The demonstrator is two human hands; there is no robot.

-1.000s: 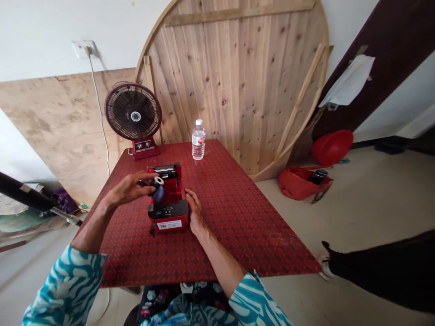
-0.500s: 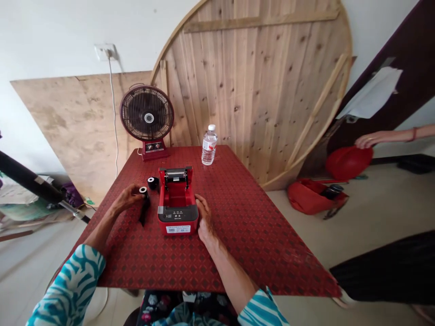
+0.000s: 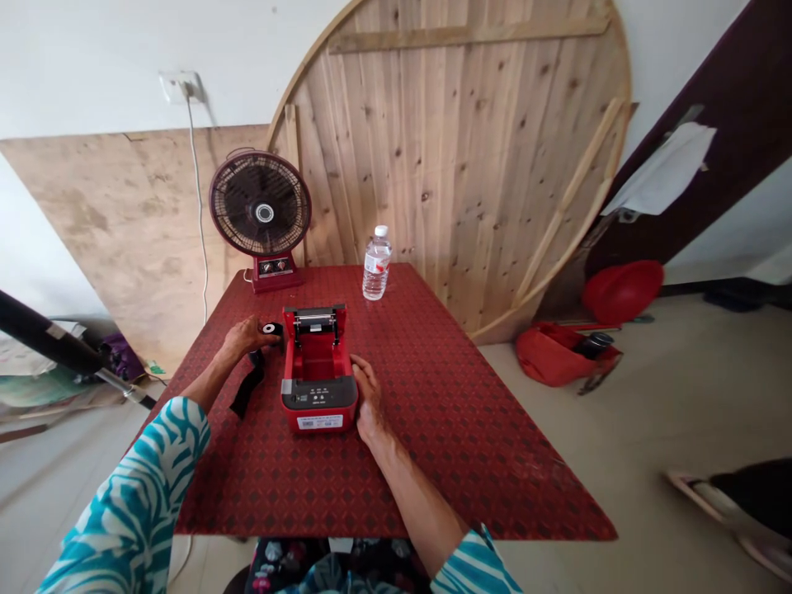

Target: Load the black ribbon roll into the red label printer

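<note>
Here, printer (image 3: 320, 396) against right hand (image 3: 371, 403).

Illegible print on red machine (image 3: 319, 367), its white label (image 3: 320, 422) and bottle (image 3: 376, 265).

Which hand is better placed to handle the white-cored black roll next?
Probably the left. The left hand is at the black roll, left of the red device; the right hand is against the device's right side.

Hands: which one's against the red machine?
The right hand, at the right side of the red machine. The left hand is apart from it, fingertips at the black roll with a white core.
</note>
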